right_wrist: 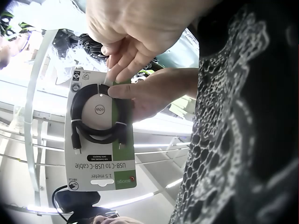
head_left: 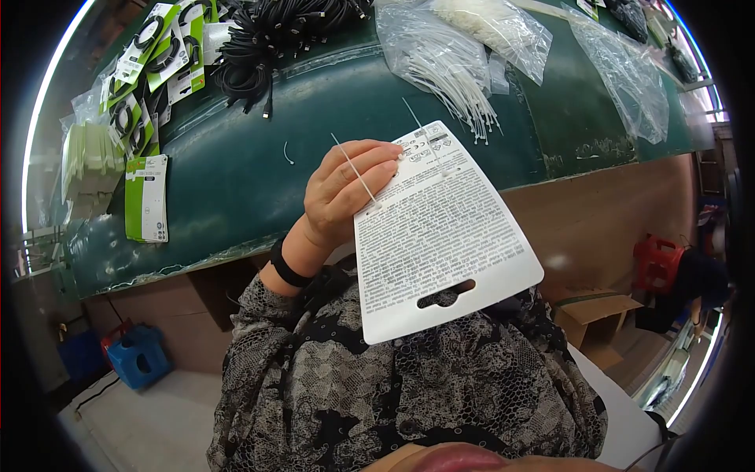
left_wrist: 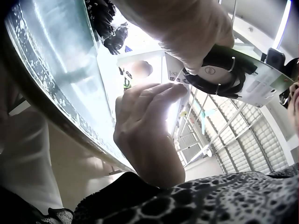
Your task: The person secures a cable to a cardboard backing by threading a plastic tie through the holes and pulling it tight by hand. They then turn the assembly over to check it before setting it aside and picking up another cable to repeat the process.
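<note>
A printed cardboard packaging card [head_left: 440, 236] is held back side up in front of the body. My left hand [head_left: 338, 189] grips its far end, fingers on the printed back and thumb [right_wrist: 120, 90] on the front. The front carries a coiled black USB-C cable [right_wrist: 77, 119], bound by white ties. On the back, two thin white cable ties [head_left: 358, 175] stand up with long tails. My right hand [right_wrist: 135, 28], hidden behind the card in the head view, has thumb and curled fingers pinching a white cable tie at the card's end.
On the green table [head_left: 236, 189] lie a bag of white cable ties [head_left: 448, 63], a heap of black cables [head_left: 275, 39], packaged cables [head_left: 157, 51] and a stack of cards [head_left: 146, 198]. A loose tie [head_left: 288, 153] lies near the left hand. An opened cardboard box [head_left: 598, 315] stands below.
</note>
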The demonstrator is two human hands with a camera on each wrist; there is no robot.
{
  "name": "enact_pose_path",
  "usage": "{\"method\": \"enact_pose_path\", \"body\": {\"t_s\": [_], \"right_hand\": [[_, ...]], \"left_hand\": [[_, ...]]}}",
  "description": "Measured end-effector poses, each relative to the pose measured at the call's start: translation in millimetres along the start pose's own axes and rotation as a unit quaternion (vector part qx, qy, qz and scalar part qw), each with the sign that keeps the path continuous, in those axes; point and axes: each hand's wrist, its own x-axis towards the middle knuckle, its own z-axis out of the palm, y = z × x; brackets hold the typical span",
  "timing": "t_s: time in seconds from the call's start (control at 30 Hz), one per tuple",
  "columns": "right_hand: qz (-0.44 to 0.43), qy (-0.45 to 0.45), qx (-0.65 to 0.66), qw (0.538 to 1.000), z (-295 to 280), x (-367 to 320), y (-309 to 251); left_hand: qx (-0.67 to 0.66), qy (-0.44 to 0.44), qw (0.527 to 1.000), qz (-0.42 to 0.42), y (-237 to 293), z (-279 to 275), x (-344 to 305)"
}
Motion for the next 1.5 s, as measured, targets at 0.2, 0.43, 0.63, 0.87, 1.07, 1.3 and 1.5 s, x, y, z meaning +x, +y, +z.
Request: {"method": "enact_pose_path", "body": {"t_s": [0.2, 0.43, 0.63, 0.87, 1.07, 1.3, 1.5], "right_hand": [[0.004, -0.015, -0.043, 0.999, -4.4, 3.9, 3.6], [0.022, 0.012, 0.043, 0.999, 14.1, -10.5, -11.2], [0.135, -0.157, 0.402, 0.892, 2.0, 33.2, -17.8], [-0.172, 0.118, 0.119, 0.971, 28.7, 42.1, -27.3], [-0.442, -0.016, -0.317, 0.839, 21.0, 58.6, -45.9], [-0.508, 0.125, -0.661, 0.538, 48.5, 62.2, -62.5], [-0.485, 0.115, -0.743, 0.446, 65.3, 57.6, -68.8]], "left_hand": [[-0.001, -0.004, 1.0, -0.003, 1.7, -0.5, -0.8], [0.006, -0.004, 1.0, 0.006, 4.1, 0.8, 1.9], [0.001, 0.003, 1.0, 0.019, 1.6, -0.9, 1.2], [-0.011, 0.019, 0.998, -0.059, 6.2, 1.4, 0.4], [-0.106, 0.047, 0.904, -0.412, 11.1, 12.8, -11.9], [-0.332, 0.175, 0.797, -0.473, 10.3, 17.2, 2.9], [-0.308, 0.158, 0.803, -0.485, 5.2, 16.9, -5.3]]}}
